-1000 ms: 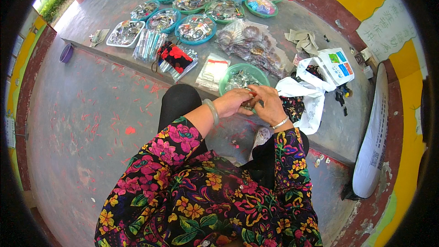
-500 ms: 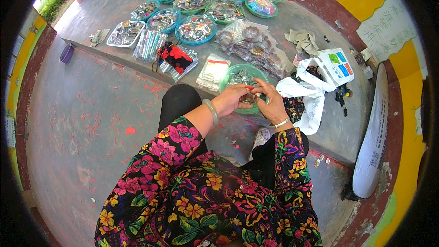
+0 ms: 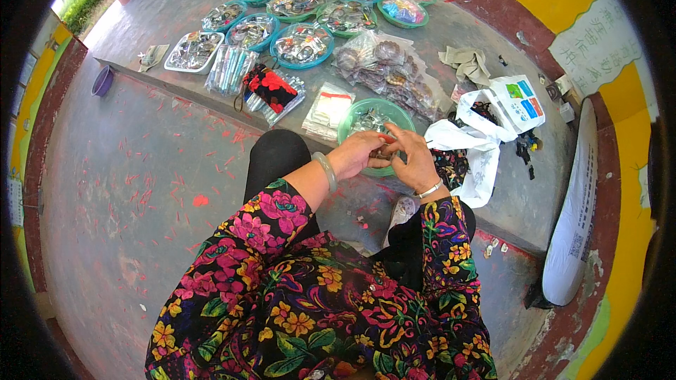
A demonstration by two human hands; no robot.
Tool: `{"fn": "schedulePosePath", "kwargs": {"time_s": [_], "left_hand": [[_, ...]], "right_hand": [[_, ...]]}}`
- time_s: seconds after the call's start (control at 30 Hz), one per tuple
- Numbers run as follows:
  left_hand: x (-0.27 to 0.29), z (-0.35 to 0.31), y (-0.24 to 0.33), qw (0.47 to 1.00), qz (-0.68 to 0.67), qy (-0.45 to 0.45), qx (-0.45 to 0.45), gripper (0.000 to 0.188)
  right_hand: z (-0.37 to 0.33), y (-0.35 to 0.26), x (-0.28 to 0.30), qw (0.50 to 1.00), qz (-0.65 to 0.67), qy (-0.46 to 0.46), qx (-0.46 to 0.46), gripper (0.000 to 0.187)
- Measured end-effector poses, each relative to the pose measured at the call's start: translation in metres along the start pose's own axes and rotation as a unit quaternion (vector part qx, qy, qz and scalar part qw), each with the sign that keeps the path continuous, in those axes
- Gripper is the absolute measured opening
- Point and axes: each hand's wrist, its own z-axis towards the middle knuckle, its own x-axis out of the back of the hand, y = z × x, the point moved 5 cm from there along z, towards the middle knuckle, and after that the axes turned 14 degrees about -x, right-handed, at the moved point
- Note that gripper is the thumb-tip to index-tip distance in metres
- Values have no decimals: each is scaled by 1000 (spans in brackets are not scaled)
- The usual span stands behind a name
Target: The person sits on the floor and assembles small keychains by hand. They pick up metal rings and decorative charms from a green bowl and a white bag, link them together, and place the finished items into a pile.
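Observation:
Both my hands meet over the near rim of a light green basin that holds small shiny metallic pieces. With its fingers curled, my left hand grips something small and brownish, largely covered by the fingers. Against it press the bent fingers of my right hand, its thumb and fingertips close to the left fingertips. A small red bit shows between the two hands; I cannot tell whether it belongs to the held thing.
Left of the basin lies a stack of clear packets, beside a black and red cloth pouch. Clear bags of round brown items lie beyond. Several filled basins stand farther back. A white plastic bag sits at the right.
My right fingers have shifted and bent inward over the held thing. The brownish round part that showed between my hands is now mostly covered.

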Motion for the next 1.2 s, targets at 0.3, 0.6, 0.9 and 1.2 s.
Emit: {"fn": "schedulePosePath", "kwargs": {"time_s": [0.3, 0.6, 0.9, 1.2], "left_hand": [[-3, 1, 11, 999, -22, 30, -29, 23], [-5, 2, 21, 992, -63, 26, -106, 24], [-15, 0, 25, 992, -79, -1, -95, 22], [-5, -1, 20, 995, 29, 54, -74, 17]], "right_hand": [[3, 7, 3, 983, 163, 65, -51, 52], [8, 54, -15, 902, 366, -23, -228, 23], [9, 52, -10, 902, 380, 24, -204, 13], [6, 50, -8, 873, 414, 17, -257, 11]]}}
